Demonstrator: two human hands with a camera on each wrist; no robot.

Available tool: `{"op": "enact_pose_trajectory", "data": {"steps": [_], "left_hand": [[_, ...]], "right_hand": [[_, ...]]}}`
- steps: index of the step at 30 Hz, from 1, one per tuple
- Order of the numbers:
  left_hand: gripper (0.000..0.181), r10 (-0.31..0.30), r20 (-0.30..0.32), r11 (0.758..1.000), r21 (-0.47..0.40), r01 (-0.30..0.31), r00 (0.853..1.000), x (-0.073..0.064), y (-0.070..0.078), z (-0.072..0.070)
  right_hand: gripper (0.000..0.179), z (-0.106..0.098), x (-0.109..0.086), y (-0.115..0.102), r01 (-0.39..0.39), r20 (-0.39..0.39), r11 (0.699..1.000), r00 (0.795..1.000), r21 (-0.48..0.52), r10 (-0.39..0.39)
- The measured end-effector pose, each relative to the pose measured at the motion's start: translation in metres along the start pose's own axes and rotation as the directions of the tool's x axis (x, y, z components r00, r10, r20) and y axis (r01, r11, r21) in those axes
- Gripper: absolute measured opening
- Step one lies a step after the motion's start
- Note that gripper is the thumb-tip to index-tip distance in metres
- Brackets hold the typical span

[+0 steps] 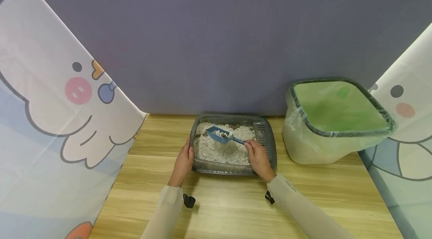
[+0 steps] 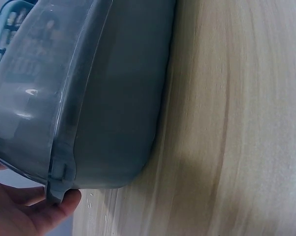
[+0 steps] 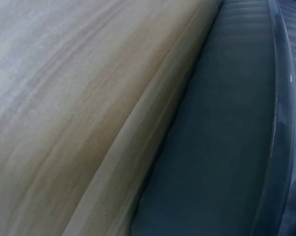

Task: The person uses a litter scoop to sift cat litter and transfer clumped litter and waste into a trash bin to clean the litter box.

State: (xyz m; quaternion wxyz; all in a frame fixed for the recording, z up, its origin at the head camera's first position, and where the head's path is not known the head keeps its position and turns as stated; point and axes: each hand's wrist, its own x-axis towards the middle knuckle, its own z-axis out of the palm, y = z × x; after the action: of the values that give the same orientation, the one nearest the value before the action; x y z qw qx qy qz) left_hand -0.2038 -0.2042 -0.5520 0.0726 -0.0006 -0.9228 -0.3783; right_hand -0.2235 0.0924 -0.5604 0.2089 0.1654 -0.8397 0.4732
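A grey litter box [image 1: 222, 169] full of pale granular litter [image 1: 221, 154] stands on the wooden table; darker clumps lie along its back part. My left hand [image 1: 183, 160] grips the box's left rim, and in the left wrist view its fingers [image 2: 59, 211] curl round the clip at the rim's corner. My right hand [image 1: 259, 158] holds a blue slotted litter scoop [image 1: 216, 136] by its handle, over the litter. White and brown bits [image 1: 222, 134] lie in the scoop. The right wrist view shows the box's side wall [image 3: 216, 147], with the scoop out of sight.
Right of the box stands a pale bin [image 1: 305, 145] with a dark rim, lined with a clear bag and greenish inside. A grey-purple wall [image 1: 209, 44] rises behind the table [image 1: 222, 209]. Cartoon-printed cloths [image 1: 40, 126] hang at both sides.
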Motion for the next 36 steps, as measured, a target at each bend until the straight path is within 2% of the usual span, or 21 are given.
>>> {"op": "enact_pose_trajectory", "data": {"steps": [5,14,31,36], "left_hand": [[0.051,-0.006,0.002,1.0,-0.001,0.006,1.0,-0.001,-0.0001,0.0006],[0.051,-0.019,0.008,1.0,0.0,0.019,1.0,-0.0008,0.0007,0.0004],[0.051,-0.031,0.02,0.999,-0.018,0.031,0.999,-0.0006,0.0005,-0.0008],[0.051,-0.021,0.016,1.0,-0.014,0.021,1.0,0.0001,0.0016,-0.0004]], "right_hand": [[0.025,0.0001,-0.0035,0.0003,-0.026,0.0,1.0,1.0,0.012,0.026],[0.028,-0.0002,-0.0042,-0.0019,-0.039,-0.077,0.999,0.996,0.006,0.039],[0.026,-0.0008,-0.0037,-0.0023,-0.077,-0.06,0.997,0.995,0.017,0.078],[0.027,-0.0052,-0.0033,-0.0035,-0.121,-0.052,0.988,0.991,0.097,0.127]]}}
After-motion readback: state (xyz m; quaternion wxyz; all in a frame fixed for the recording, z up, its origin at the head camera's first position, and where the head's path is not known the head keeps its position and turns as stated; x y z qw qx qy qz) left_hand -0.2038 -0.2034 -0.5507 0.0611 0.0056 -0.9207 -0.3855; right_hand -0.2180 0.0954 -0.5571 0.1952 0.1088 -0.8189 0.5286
